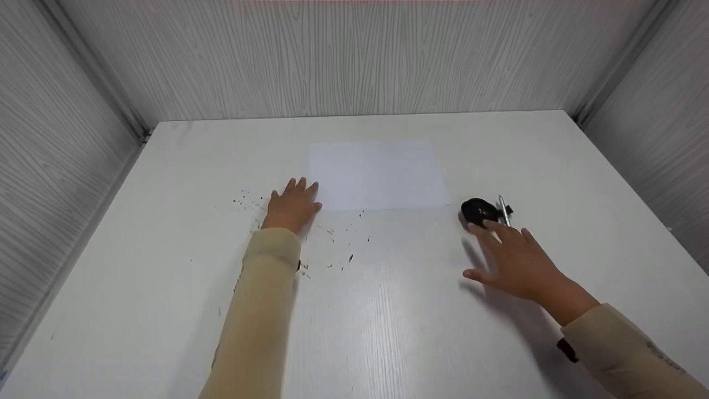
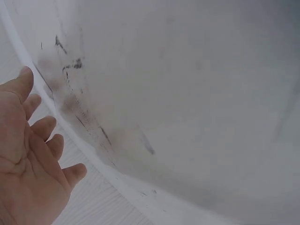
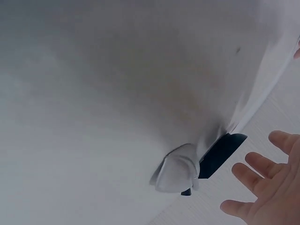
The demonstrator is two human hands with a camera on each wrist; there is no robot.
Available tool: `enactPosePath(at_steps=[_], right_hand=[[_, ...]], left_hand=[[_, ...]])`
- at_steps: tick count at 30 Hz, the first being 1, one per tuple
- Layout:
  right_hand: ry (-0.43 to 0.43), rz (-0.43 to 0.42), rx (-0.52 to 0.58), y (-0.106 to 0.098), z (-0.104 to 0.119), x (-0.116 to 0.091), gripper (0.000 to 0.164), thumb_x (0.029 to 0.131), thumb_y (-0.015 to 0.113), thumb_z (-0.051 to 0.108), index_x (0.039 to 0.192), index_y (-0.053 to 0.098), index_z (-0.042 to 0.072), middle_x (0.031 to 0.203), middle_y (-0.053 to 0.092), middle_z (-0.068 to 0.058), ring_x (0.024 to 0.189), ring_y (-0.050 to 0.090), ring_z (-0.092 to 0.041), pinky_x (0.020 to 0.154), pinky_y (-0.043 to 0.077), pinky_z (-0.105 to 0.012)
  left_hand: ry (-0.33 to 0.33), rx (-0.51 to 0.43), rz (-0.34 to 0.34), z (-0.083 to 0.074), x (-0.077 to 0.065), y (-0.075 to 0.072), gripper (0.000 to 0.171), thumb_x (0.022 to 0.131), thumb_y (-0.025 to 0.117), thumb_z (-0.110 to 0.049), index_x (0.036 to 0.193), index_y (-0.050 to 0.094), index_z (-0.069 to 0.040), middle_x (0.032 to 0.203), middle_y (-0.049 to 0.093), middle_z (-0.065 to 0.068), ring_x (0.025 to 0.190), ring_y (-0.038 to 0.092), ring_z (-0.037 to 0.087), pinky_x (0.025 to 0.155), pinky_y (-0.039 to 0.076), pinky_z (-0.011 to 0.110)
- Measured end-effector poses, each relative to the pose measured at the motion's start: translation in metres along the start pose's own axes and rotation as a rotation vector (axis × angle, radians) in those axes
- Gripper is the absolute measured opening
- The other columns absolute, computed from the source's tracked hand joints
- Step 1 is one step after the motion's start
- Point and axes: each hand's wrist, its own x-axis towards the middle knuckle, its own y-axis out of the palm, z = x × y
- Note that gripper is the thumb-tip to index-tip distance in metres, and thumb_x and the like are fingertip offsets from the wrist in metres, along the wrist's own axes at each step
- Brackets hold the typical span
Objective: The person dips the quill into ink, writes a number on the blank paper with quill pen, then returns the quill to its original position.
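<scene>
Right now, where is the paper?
In the head view, the paper lies on the table, right of the left hand, left of the black object.

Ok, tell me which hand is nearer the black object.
The right hand: its fingertips are close by the black object, though whether they touch is unclear. The left hand is farther off, beside the white paper.

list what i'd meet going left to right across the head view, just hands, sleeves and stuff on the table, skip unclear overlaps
Left hand → paper → black object → right sleeve
</scene>
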Motion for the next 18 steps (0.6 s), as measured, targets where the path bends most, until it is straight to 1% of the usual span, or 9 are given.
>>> enactPosePath(at_steps=[3,8,11,16,18], right_hand=[[0.006,-0.015,-0.008,0.000,-0.008,-0.002,0.085,0.085,0.057,0.064,0.145,0.037,0.006,0.141,0.040,-0.024,0.123,0.041,-0.047,0.099,0.025,-0.067],[0.026,-0.027,-0.022,0.000,-0.021,-0.002,0.083,0.086,0.061,0.058,0.142,0.040,0.001,0.135,0.045,-0.028,0.121,0.043,-0.046,0.098,0.031,-0.063],[0.043,-0.022,-0.021,0.000,-0.028,-0.002,0.082,0.087,0.061,0.057,0.142,0.040,0.000,0.133,0.045,-0.028,0.120,0.044,-0.047,0.096,0.034,-0.061],[0.086,-0.014,0.008,-0.002,-0.038,-0.004,0.082,0.087,0.058,0.059,0.142,0.039,0.001,0.134,0.043,-0.028,0.117,0.045,-0.048,0.093,0.037,-0.062],[0.107,-0.008,0.025,-0.004,-0.040,-0.005,0.083,0.088,0.055,0.061,0.142,0.038,0.001,0.135,0.042,-0.027,0.117,0.044,-0.049,0.092,0.036,-0.063]], left_hand=[[0.016,0.024,-0.001,-0.002,-0.002,0.000,0.056,0.103,0.043,-0.031,0.152,0.024,-0.012,0.156,0.018,0.014,0.143,0.011,0.034,0.109,0.015,0.060],[0.024,0.045,-0.007,-0.005,-0.007,0.000,0.054,0.103,0.044,-0.029,0.151,0.027,-0.011,0.155,0.021,0.013,0.142,0.015,0.033,0.110,0.018,0.057],[0.030,0.048,-0.006,-0.004,-0.008,0.000,0.054,0.103,0.045,-0.027,0.151,0.027,-0.010,0.155,0.022,0.014,0.142,0.016,0.033,0.110,0.019,0.056],[0.060,0.120,0.019,-0.001,-0.007,0.000,0.056,0.102,0.047,-0.027,0.150,0.028,-0.008,0.154,0.023,0.015,0.142,0.016,0.034,0.109,0.021,0.056],[0.057,0.124,0.027,0.000,-0.008,0.000,0.057,0.101,0.047,-0.028,0.151,0.027,-0.008,0.155,0.023,0.014,0.142,0.016,0.033,0.109,0.021,0.055]])
